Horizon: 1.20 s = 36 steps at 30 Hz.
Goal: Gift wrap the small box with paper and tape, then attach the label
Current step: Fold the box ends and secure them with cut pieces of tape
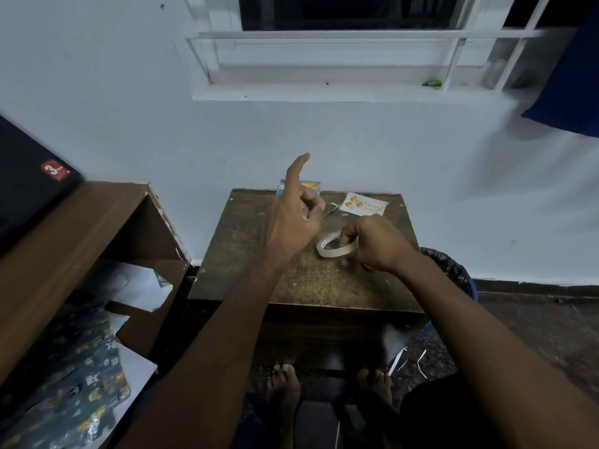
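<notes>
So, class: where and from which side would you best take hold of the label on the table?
Pinch the label at its near right corner, coming from the right. It lies flat at the table's far edge, and that side is clear of both hands.

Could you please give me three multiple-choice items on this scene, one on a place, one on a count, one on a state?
1. Where does the label lie?
A. at the table's far right
B. on the shelf
C. on the floor

2. How many orange dots does the label bear?
A. one
B. three
C. five

3. What is the right hand doing?
A. lying flat on the table
B. gripping the tape roll
C. holding the label

Answers:
1 A, the label rests near the far right corner.
2 B, three dots are grouped at its left end.
3 B, its fingers curl round the roll, while the left hand points its forefinger up.
</notes>
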### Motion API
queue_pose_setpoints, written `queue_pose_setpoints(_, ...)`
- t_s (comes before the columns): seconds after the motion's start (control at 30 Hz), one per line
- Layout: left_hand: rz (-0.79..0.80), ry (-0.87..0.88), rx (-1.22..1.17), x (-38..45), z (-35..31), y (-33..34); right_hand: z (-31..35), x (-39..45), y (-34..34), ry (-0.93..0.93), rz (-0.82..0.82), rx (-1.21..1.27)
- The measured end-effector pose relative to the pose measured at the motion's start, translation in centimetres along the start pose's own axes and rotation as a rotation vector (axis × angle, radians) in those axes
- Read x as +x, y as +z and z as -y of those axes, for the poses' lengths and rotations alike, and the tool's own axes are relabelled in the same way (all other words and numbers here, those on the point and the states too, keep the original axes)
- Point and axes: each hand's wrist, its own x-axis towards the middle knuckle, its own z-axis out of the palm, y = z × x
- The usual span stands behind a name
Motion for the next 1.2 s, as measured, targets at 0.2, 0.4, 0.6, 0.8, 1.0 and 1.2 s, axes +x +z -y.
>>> queue_pose_setpoints(0.2, -0.104, -0.023, 0.145, 0.6, 0.9, -1.4, 1.2, 1.1, 0.7, -0.005, 0.008, 0.074)
queue_pose_setpoints(0.4, -0.06, -0.04, 0.189, 1.0, 2.0, -1.6, 2.2, 2.7, 1.7, 0.058, -0.252, 0.233)
queue_pose_setpoints(0.6, -0.023, -0.041, 0.16, 1.1, 2.0, -1.4, 2.0, 3.6, 2.0, -0.069, -0.455, 0.549)
queue_pose_setpoints(0.8, -0.005, -0.034, 0.014, 1.3, 2.7, -1.7, 2.2, 4.9, 3.0, -0.159, -0.473, 0.596)
queue_pose_setpoints(1.0, -0.004, -0.166, -0.314, 1.4, 2.8, -2.5, 2.4, 5.6, 3.5, -0.13, -0.513, 0.614)
queue_pose_setpoints(1.2, 0.006, -0.197, -0.355, 1.4, 2.3, -3.0, 3.0, 5.8, 3.5, -0.115, -0.494, 0.671)
